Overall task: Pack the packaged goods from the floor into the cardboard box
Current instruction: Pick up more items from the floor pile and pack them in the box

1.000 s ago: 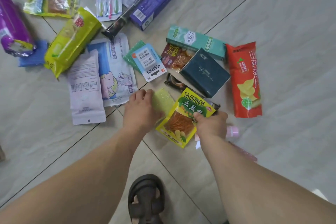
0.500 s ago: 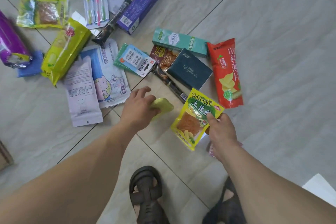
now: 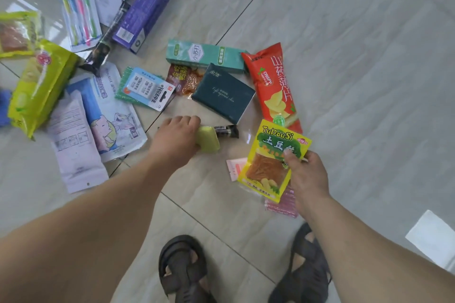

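While my right hand (image 3: 306,174) pinches a yellow snack packet (image 3: 273,160) lifted off the floor (image 3: 357,81), my left hand (image 3: 177,138) is closed around a small green sponge (image 3: 209,140). Most packaged goods, like the red crisps bag (image 3: 273,86) and teal box (image 3: 204,56), lie scattered beyond. No cardboard box is visible, so I judge packing barely begun.
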